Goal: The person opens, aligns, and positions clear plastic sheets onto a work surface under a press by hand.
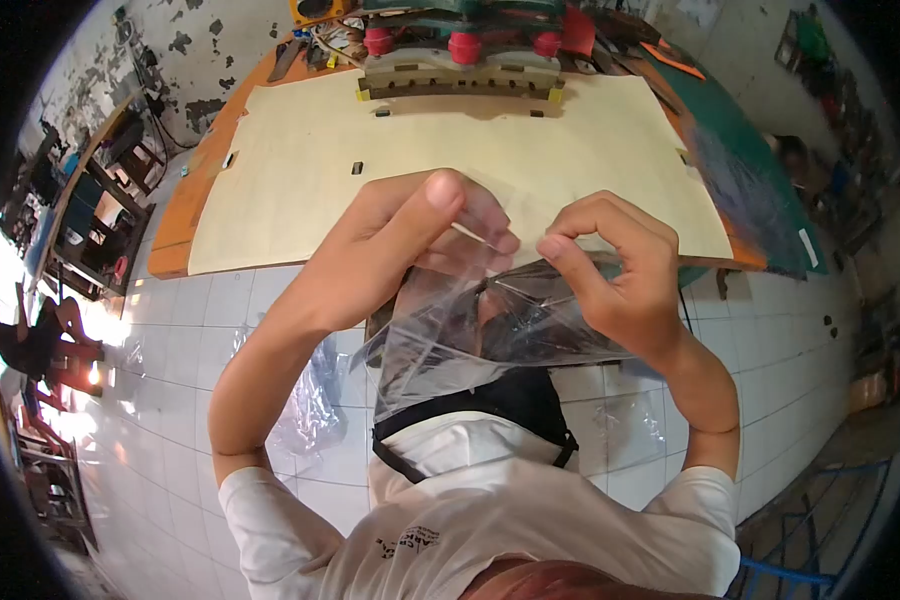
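A clear plastic sheet [440,345] hangs in folds over my lap, below the front edge of the table. My left hand [410,235] is at its upper left part, with the thumb raised and the fingers curled behind the film. At the upper right of the sheet, my right hand [620,265] has thumb and forefinger pinched together on its edge. Beyond both hands lies a pale yellow board [300,125] with small black pieces on it.
A machine with red knobs [460,85] stands at the table's back. Plastic film [745,190] lies over a green mat [705,95] on the right. Crumpled plastic [315,405] is on the tiled floor. Another person [45,335] is at far left.
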